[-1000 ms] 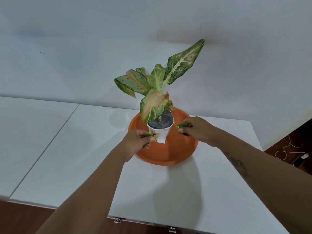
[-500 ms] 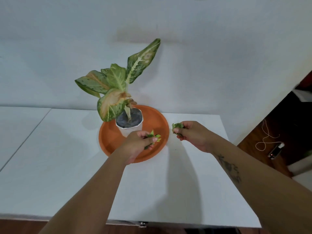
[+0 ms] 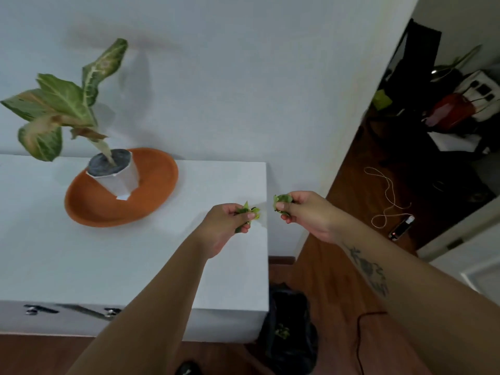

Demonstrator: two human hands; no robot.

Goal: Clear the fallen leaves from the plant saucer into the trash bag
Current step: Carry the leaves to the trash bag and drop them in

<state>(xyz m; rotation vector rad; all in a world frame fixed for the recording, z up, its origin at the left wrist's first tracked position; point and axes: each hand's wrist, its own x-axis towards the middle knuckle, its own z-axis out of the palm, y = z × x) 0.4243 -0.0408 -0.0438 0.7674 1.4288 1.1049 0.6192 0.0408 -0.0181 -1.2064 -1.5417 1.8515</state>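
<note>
Left hand (image 3: 226,221) is seen centre frame, over the right end of the white worktop (image 3: 113,255). Its fingers (image 3: 250,215) are pinched together on a small bunch of green leaf pieces (image 3: 247,211), thumb on top.

Right hand (image 3: 303,212) is held just right of it, past the worktop's right edge, above the wooden floor (image 3: 338,280). Its fingers (image 3: 280,205) are clamped on a second clump of green leaf scraps (image 3: 281,198). The two hands are close but apart; a narrow gap is visible between the bunches.

Orange plant saucer (image 3: 151,190) is located left of centre on the worktop, well apart from both hands. A white pot (image 3: 119,177) with dark soil stands in the saucer's left part. The variegated plant (image 3: 62,104) is seen leaning toward the upper left of the frame. No loose leaves can be made out on the visible saucer surface, though motion blur limits certainty.

Black trash bag (image 3: 289,336) is placed on the floor at bottom centre-right, just beside the worktop's right end, below both hands. A few green bits (image 3: 281,332) are visible inside its opening.

A pale cord (image 3: 387,196) and a small dark device (image 3: 401,227) lie on the floor at right.
</note>
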